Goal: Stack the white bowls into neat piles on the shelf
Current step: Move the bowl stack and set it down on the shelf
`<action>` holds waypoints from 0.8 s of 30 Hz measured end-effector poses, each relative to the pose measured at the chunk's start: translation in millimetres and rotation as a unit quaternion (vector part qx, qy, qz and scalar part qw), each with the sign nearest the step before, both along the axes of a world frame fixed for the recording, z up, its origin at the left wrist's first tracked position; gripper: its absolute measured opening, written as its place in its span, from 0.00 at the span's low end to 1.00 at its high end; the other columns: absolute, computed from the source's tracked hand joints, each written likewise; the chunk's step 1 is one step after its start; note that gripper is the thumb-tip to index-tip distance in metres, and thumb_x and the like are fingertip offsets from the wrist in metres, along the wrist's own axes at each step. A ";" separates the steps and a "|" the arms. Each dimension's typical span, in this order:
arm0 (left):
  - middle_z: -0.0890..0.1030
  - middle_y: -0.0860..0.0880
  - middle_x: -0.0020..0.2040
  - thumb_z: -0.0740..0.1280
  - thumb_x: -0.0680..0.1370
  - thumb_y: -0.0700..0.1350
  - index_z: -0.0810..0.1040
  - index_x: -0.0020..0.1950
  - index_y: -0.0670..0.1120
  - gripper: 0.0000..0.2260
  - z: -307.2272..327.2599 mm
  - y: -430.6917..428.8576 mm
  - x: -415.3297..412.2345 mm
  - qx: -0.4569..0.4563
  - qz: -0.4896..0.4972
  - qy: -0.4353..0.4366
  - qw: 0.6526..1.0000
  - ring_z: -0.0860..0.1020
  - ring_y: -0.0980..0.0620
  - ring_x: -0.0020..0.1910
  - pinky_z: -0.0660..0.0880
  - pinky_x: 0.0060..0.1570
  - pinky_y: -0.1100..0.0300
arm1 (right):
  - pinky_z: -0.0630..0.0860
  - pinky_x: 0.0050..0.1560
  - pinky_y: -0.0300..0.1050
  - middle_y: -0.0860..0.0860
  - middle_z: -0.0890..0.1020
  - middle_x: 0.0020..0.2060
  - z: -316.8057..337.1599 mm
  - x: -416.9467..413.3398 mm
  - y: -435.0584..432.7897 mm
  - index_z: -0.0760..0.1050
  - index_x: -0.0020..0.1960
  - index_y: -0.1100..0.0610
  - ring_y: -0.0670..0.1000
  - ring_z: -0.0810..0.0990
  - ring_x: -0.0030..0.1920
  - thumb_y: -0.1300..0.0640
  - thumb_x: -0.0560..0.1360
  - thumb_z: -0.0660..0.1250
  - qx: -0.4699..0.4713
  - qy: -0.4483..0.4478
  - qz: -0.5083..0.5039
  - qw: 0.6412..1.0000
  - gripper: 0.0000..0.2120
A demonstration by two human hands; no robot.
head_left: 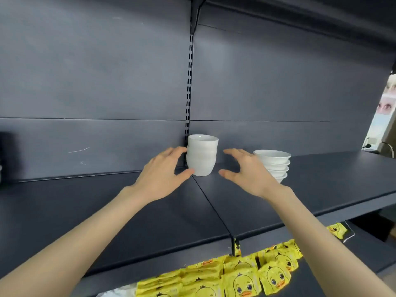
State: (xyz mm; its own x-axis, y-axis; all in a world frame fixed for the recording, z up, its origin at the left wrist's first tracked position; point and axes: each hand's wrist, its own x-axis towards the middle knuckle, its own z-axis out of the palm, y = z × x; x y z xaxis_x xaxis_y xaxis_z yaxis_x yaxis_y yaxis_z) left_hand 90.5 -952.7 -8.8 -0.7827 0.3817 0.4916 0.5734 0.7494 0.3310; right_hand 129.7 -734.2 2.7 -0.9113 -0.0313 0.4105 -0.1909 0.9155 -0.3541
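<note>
Both hands up at the dark shelf (107,200) now, fingers spread wide, nothing held. The left hand (162,176) has thumb and fingertips touching the tall pile of white bowls (201,156), which stands at the back by the slotted upright (188,86). The right hand (246,172) hovers just beside that pile, not touching, and partly covers the second pile of wider bowls (275,163) behind it. Below the shelf lie yellow packets (242,279) with a cartoon duck; their small print is too blurred to read
</note>
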 end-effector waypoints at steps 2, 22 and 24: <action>0.72 0.50 0.68 0.64 0.77 0.58 0.62 0.73 0.52 0.27 -6.4 13.5 -27.6 0.027 0.002 -0.031 0.999 0.71 0.49 0.65 0.70 0.63 0.48 | 0.70 0.64 0.52 0.50 0.70 0.69 -4.2 -27.2 11.5 0.63 0.73 0.52 0.54 0.69 0.67 0.48 0.76 0.67 -0.021 -0.025 0.006 0.999 0.29; 0.75 0.57 0.59 0.73 0.72 0.47 0.62 0.73 0.48 0.33 -36.7 78.6 -169.1 0.288 -0.038 -0.263 0.920 0.78 0.56 0.56 0.76 0.56 0.59 | 0.75 0.62 0.49 0.45 0.74 0.64 -54.0 -201.2 57.5 0.56 0.74 0.51 0.49 0.75 0.62 0.47 0.63 0.79 -0.242 -0.189 0.149 0.940 0.47; 0.77 0.55 0.58 0.74 0.72 0.45 0.65 0.72 0.49 0.31 -38.0 79.7 -169.9 0.318 -0.049 -0.270 0.907 0.79 0.55 0.56 0.78 0.54 0.57 | 0.76 0.61 0.50 0.44 0.76 0.61 -55.0 -208.4 58.9 0.61 0.70 0.50 0.47 0.76 0.60 0.46 0.59 0.80 -0.256 -0.185 0.160 0.935 0.46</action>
State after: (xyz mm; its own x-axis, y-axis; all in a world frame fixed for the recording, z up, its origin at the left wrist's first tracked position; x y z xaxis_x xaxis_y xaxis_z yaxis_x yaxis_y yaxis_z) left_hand -79.3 -873.0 -46.8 -0.9527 0.2357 0.1918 0.2524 0.2619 0.9315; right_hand -78.7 -675.3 -52.4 -0.9716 -0.2123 0.1044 -0.2034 0.5246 -0.8267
